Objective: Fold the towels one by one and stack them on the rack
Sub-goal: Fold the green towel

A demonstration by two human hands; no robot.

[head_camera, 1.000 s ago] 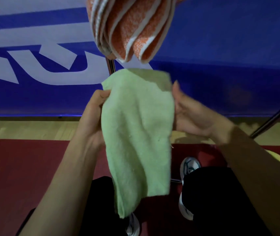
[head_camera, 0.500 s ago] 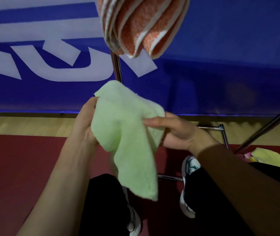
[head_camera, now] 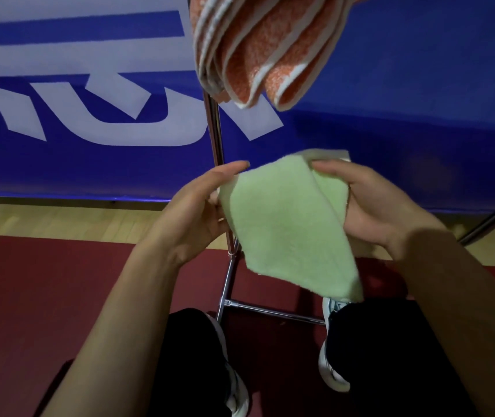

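Now two hands (head_camera: 285, 212) gripping one green towel (head_camera: 285, 224).

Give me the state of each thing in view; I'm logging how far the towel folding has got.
Green towel: folded over, held in the air between both hands.
Orange striped towel: folded, hanging over the rack above.
Rack: standing, metal post and crossbar visible.
Left hand: holds the green towel's left edge.
Right hand: grips its right side, thumb on top.
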